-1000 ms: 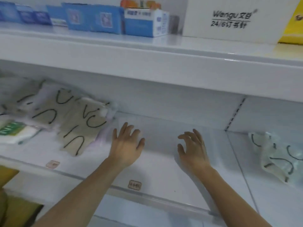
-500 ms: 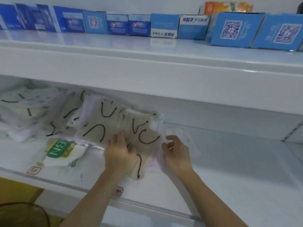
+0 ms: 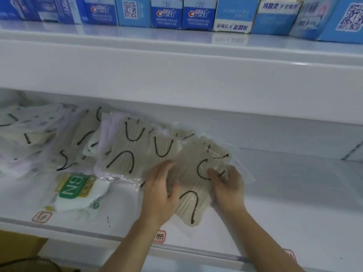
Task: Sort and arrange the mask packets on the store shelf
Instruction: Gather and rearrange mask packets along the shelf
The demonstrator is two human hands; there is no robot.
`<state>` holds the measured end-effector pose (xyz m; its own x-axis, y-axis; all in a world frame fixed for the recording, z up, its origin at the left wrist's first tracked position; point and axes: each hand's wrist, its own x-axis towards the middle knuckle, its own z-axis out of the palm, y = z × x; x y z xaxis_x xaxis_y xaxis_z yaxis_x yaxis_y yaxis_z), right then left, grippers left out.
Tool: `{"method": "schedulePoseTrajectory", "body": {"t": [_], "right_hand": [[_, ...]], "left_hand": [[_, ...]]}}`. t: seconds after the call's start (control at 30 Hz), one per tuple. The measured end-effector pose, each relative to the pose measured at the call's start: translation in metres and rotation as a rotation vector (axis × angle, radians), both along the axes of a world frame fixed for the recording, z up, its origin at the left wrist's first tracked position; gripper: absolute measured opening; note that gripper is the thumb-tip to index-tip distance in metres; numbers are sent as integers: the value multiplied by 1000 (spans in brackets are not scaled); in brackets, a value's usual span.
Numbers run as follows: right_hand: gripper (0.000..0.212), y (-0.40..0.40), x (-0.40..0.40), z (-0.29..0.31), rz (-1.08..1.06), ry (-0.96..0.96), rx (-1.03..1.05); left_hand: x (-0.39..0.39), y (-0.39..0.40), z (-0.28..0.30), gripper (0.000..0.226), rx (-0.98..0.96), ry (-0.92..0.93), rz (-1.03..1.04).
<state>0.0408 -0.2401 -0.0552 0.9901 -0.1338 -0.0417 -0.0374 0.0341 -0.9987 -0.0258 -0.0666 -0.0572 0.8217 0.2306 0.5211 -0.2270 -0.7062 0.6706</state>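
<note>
Both hands work at one clear plastic packet of beige masks with black ear loops (image 3: 193,185), which lies tilted on the white store shelf (image 3: 294,203) near the middle of its front edge, its lower corner close to that edge. The left hand (image 3: 161,195) lies on the packet's left side with the fingers curled over its left edge, gripping it; the right hand (image 3: 227,187) holds the right side, its fingertips (image 3: 213,172) pinching down on the plastic near one black loop. Just to the left, a second packet of the same beige masks (image 3: 125,152) overlaps the held one at its upper left corner. Further toward the left end of the shelf sits a loose heap of similar packets, paler and wrapped in whitish plastic (image 3: 33,138), overlapping one another at several angles; how many there are cannot be told. In front of that heap, near the front edge, lies a white packet with a green N95 label (image 3: 76,190), its print upside down from this side. Small red-bordered price tags (image 3: 41,216) are fixed along the front lip. On the upper shelf (image 3: 176,61) stands a row of blue and white toothpaste boxes (image 3: 167,13), two marked Crest, set side by side along its front edge.
</note>
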Motion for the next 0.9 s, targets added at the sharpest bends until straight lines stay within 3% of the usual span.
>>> {"method": "schedulePoseTrajectory", "body": {"t": [0.13, 0.27, 0.4, 0.47, 0.5, 0.73, 0.9], "right_hand": [[3, -5, -1, 3, -14, -32, 146], [7, -3, -2, 3, 16, -32, 205], [2, 1, 2, 7, 27, 18, -27], [16, 5, 5, 13, 65, 14, -310], [23, 7, 5, 17, 67, 9, -341], [37, 12, -10, 11, 38, -46, 68], [43, 9, -7, 10, 76, -60, 122]], "left_hand": [[5, 3, -3, 47, -49, 63, 155], [4, 2, -3, 52, 14, 128, 107], [-1, 1, 1, 59, 0, 144, 55], [-3, 0, 4, 61, -28, 143, -3], [-4, -1, 6, 59, -43, 145, -39], [-5, -2, 5, 51, -78, 91, -290], [-4, -4, 3, 41, -24, 15, -152]]}}
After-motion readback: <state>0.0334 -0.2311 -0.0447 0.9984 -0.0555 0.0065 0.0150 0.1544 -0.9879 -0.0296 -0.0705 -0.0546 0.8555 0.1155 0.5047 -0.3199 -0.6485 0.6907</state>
